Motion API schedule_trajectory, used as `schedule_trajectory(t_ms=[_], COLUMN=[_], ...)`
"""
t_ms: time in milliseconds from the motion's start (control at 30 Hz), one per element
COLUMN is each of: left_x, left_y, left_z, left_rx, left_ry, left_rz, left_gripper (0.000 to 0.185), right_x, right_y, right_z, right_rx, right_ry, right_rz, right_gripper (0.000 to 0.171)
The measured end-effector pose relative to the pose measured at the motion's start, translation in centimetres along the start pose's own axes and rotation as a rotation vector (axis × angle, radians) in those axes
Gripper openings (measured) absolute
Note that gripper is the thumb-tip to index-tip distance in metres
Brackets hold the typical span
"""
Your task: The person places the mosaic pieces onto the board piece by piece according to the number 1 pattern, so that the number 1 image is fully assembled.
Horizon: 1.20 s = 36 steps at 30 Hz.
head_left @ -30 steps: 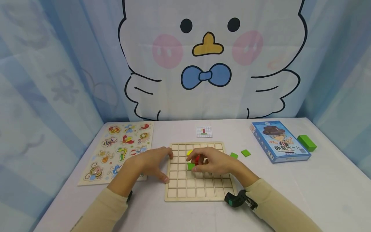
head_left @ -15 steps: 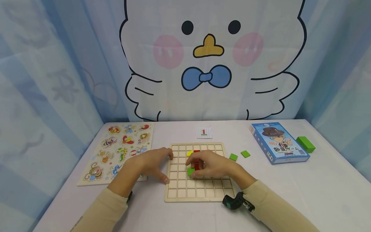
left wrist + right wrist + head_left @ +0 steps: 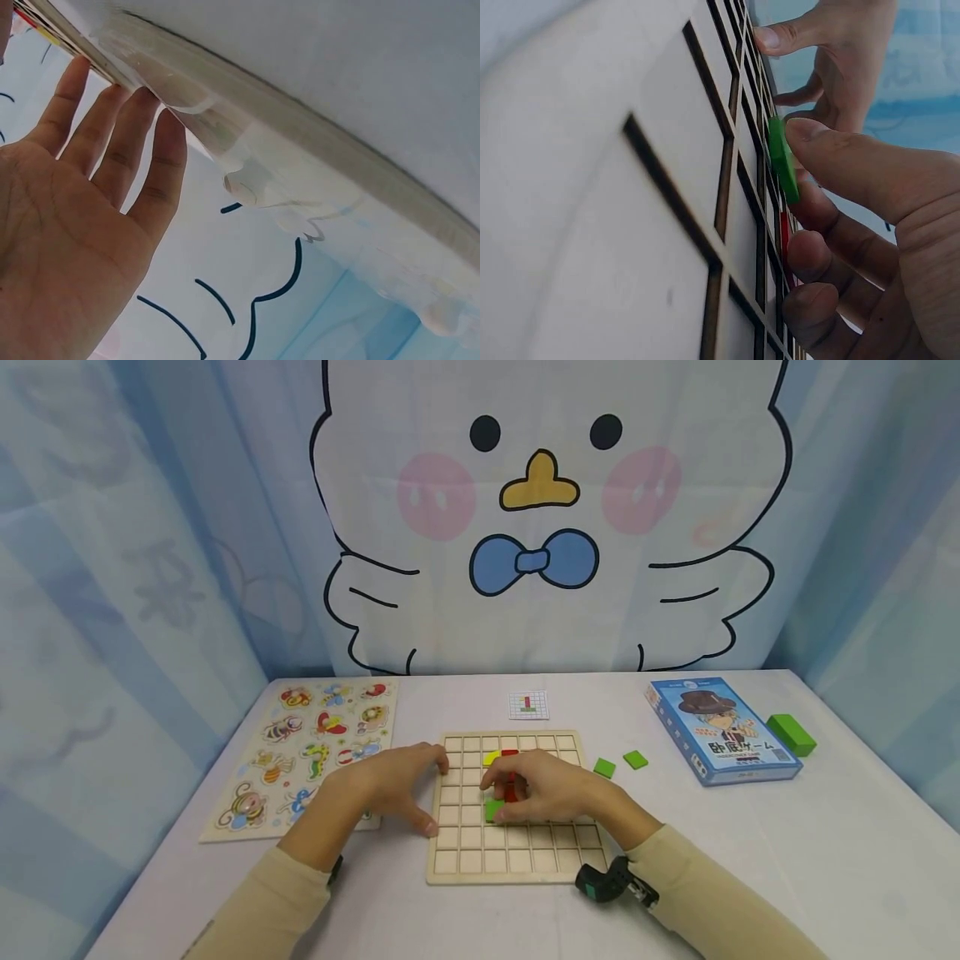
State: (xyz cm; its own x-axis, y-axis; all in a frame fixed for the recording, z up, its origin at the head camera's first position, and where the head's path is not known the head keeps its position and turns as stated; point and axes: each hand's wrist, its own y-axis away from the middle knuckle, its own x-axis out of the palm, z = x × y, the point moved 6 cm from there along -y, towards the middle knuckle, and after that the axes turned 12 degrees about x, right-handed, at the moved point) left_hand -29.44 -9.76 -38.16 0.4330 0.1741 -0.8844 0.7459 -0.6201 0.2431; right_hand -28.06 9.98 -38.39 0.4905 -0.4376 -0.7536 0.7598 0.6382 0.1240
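Observation:
A light wooden grid board (image 3: 470, 862) lies flat on the table. Thumb and fingertips of my left hand (image 3: 393, 779) rest at its left edge, fingers fairly straight. My right hand (image 3: 551, 787) is over the middle of the board and pinches a small square green tile (image 3: 492, 811) between thumb and fingers. In the right wrist view that green tile (image 3: 780, 157) stands tilted close over the grid. Red tiles (image 3: 511, 792) form a column in the board, partly hidden by the right hand. A yellow tile (image 3: 491, 758) sits left of the column's top.
Two loose green tiles, a nearer one (image 3: 604, 767) and a farther one (image 3: 635, 759), lie right of the board. Behind it is a small pattern card (image 3: 528, 705). A blue game box (image 3: 723, 735) and green block (image 3: 792, 735) stand right; an insect picture board (image 3: 300, 764) lies left.
My right hand has moved a little toward me with the green tile, by about one grid row, and more of the red column shows. The left hand has stayed at the board's edge.

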Motion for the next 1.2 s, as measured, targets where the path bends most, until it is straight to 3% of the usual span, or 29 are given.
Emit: schedule_trajectory(t_ms=[900, 1200], left_x=[-0.1, 0.1], left_y=[0.0, -0.1], left_z=[-0.4, -0.3], left_rx=[-0.018, -0.007], left_ry=[-0.008, 0.007], left_rz=[0.014, -0.003], left_gripper=[0.074, 0.074], right_x=[-0.1, -2.2], right_y=[0.5, 2.3], right_z=[0.0, -1.1], right_rx=[-0.028, -0.023], right_ry=[0.102, 0.041], right_rz=[0.020, -0.039], right_gripper=[0.032, 0.028])
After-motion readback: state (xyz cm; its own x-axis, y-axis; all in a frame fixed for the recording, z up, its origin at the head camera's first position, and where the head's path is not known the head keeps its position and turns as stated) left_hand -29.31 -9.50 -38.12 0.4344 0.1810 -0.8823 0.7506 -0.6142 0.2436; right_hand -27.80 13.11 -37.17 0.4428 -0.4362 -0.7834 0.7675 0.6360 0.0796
